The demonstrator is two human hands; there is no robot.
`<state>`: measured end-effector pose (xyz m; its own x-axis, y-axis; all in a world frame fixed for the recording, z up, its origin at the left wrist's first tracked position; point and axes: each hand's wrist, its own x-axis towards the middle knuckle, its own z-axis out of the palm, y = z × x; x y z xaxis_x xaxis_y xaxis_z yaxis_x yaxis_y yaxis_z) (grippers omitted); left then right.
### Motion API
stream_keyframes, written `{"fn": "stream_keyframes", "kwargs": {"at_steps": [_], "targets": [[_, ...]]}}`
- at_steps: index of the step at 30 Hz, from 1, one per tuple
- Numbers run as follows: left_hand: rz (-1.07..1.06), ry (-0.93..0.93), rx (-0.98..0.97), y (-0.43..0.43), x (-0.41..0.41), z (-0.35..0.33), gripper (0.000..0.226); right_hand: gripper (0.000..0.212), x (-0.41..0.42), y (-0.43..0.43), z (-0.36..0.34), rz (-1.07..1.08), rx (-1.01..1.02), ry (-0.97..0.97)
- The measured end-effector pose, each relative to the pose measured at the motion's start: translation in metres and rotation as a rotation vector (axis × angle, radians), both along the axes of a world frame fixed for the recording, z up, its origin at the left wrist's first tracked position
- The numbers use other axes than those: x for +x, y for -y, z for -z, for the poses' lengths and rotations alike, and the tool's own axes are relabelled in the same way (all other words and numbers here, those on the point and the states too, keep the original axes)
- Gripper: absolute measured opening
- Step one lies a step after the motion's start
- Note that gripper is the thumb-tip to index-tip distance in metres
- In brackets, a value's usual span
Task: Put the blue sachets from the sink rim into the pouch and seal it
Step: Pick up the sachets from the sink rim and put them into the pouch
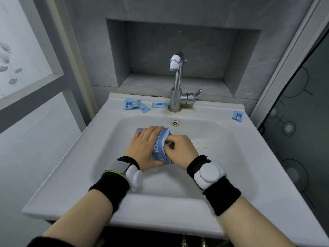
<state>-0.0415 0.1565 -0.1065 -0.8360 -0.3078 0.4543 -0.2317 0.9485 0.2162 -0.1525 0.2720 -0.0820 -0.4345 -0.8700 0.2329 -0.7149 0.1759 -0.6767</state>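
1. Pouch (159, 148): blue, soft film, held over the basin of the sink (71, 166).
2. My left hand (145, 145): fingers wrapped round the pouch body.
3. My right hand (179, 148): fingers curled, pinching the pouch's open edge. I cannot tell whether a sachet sits between them.
4. Blue sachets (131, 105): two overlapping on the rim's back-left; third sachet (160, 104) just beside the faucet (178, 82) base; fourth sachet (237, 116) at the back-right corner.
5. Handling, judged: sachets light, flat and slick, so pinch one edge. The pouch is floppy and its mouth needs holding open.
6. Hidden: my hands cover the pouch's seal strip and contents, and its print is partly covered.
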Motion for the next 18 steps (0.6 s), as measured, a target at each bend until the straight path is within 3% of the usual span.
{"fn": "stream_keyframes", "kwargs": {"at_steps": [12, 18], "targets": [[-0.169, -0.088, 0.141, 0.007, 0.0, 0.006, 0.107, 0.021, -0.014, 0.001, 0.002, 0.239, -0.244, 0.2], [-0.152, -0.072, 0.234, 0.008, 0.0, 0.009, 0.109, 0.022, -0.019, 0.002, 0.006, 0.292, -0.201, 0.212]]}}
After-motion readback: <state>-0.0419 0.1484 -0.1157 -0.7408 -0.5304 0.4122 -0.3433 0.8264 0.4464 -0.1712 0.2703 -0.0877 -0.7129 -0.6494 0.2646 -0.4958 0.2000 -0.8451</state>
